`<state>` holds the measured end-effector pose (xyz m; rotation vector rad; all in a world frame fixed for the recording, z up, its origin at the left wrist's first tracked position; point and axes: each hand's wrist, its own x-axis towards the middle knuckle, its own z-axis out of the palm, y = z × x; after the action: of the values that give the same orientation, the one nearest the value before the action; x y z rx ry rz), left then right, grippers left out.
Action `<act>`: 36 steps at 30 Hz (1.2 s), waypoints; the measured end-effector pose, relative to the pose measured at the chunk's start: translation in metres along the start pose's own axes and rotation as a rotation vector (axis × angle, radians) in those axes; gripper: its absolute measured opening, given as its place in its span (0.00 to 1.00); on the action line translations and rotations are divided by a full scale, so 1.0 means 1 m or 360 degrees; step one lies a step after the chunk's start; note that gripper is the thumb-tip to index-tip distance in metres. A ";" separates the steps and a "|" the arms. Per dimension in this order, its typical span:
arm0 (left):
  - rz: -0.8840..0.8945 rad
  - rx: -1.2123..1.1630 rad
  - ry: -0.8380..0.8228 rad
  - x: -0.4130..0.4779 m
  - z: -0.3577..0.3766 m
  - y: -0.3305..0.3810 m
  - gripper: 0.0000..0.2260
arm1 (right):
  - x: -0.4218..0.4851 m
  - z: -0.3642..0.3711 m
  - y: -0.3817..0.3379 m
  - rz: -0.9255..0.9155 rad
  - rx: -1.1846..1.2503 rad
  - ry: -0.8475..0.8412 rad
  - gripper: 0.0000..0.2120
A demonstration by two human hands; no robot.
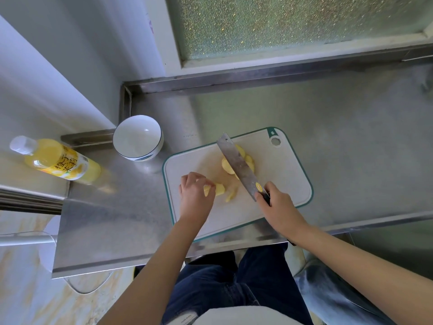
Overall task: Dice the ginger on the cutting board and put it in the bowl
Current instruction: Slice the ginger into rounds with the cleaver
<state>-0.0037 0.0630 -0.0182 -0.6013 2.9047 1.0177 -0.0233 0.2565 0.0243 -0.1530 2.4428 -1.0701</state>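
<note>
A white cutting board (281, 174) with a green rim lies on the steel counter. My left hand (195, 195) grips a yellow ginger piece (219, 190) near the board's left side, fingers curled over it. A few thin slices (230, 195) lie just right of it. My right hand (277, 207) holds the dark handle of a cleaver (236, 164), whose blade slants up and left over a pile of ginger slices (248, 160) near the board's middle. The white bowl (138, 137) with a dark rim stands apart, left of the board, with nothing visible inside.
A bottle of yellow juice (56, 160) lies at the far left on a lower ledge. The steel counter (351, 137) has a raised back edge below a frosted window. Its front edge runs just below the board, above my legs.
</note>
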 end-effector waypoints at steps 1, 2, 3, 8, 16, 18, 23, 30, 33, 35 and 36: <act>0.0022 0.0076 -0.0045 -0.001 0.000 -0.002 0.04 | 0.000 0.001 0.000 0.0002 -0.0006 -0.0012 0.15; 0.0053 0.0125 -0.0061 -0.002 0.000 -0.003 0.04 | 0.000 0.003 -0.001 0.0003 -0.0011 -0.0018 0.16; 0.0088 0.0159 -0.0057 -0.003 0.000 -0.003 0.04 | -0.001 0.004 -0.001 0.0003 -0.0015 -0.0015 0.16; 0.0242 0.0336 -0.0029 -0.011 0.004 0.005 0.08 | -0.001 0.008 -0.004 -0.0005 -0.0019 -0.0026 0.16; 0.0313 0.0521 -0.0059 -0.020 0.022 0.019 0.06 | 0.000 0.007 -0.002 0.0014 0.0002 -0.0011 0.16; 0.0326 0.0539 -0.0074 -0.022 0.021 0.018 0.06 | 0.000 0.006 -0.001 0.0016 -0.0008 -0.0021 0.15; 0.0313 0.0593 -0.0005 -0.027 0.012 -0.002 0.08 | -0.001 0.006 -0.002 0.0025 -0.0066 -0.0059 0.17; 0.0022 0.0095 -0.0076 -0.021 0.001 -0.012 0.15 | 0.001 0.019 -0.006 0.0106 -0.0149 -0.0165 0.14; -0.0095 -0.0140 -0.0149 -0.013 0.002 -0.009 0.22 | 0.004 0.028 -0.012 0.0170 -0.0162 -0.0171 0.08; -0.0088 -0.0221 -0.0136 -0.010 0.004 -0.009 0.21 | 0.006 0.034 -0.016 0.0193 -0.0181 -0.0176 0.07; -0.0084 -0.0250 -0.0134 -0.008 0.005 -0.009 0.20 | 0.008 0.037 -0.019 0.0191 -0.0193 -0.0181 0.07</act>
<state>0.0064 0.0624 -0.0266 -0.6202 2.7401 1.2408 -0.0146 0.2168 0.0132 -0.1016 2.3818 -0.8393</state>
